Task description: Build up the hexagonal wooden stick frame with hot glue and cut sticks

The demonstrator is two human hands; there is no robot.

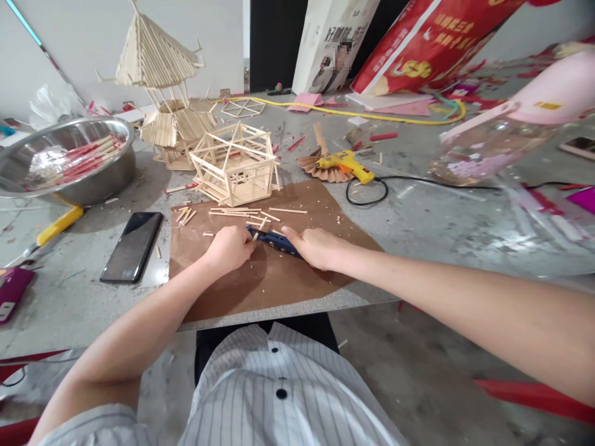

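My left hand (232,249) is closed on a thin wooden stick (261,228) above the brown sheet (251,291). Wrapped round the handle of a dark blue cutting tool (277,240) is my right hand (318,248). The tool's tip meets the stick beside my left fingertips. Several loose sticks (232,212) lie on the sheet just beyond my hands. Behind them stands an open polygonal stick frame (235,164), and behind it to the left a pagoda-like stick model (158,68) with a pointed roof.
A black phone (132,246) and a metal bowl (105,176) of red-wrapped sticks are at the left. A yellow glue gun (348,166) with a black cord lies behind the sheet. At the right is a pink-topped bottle (493,139); bags (325,46) stand at the back.
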